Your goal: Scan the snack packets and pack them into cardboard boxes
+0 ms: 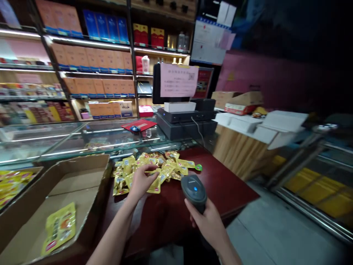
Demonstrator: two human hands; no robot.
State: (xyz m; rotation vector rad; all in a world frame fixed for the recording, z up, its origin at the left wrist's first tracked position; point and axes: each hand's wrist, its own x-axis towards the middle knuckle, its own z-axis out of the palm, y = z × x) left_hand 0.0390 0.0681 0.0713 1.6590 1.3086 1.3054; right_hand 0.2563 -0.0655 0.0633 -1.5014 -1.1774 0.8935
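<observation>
My right hand [205,221] is closed around a dark grey handheld barcode scanner [193,188] with a blue light on top. The scanner's head points toward the pile of yellow foil food packets [149,161] on the dark red tabletop [165,224]. At the near side of that pile, my left hand [143,180] has its thumb and fingers bent around a yellow packet [154,187]; its grip is partly hidden. To the left, an open cardboard box [74,189] holds a single yellow packet [60,226] lying flat.
Another box [35,173] of yellow packets stands at the far left. Behind the pile are a glass counter [96,138], a mouse [135,129] and a black checkout terminal [184,119]. White cartons [281,123] sit to the right, near a metal rail [300,147]. Stocked shelves line the back.
</observation>
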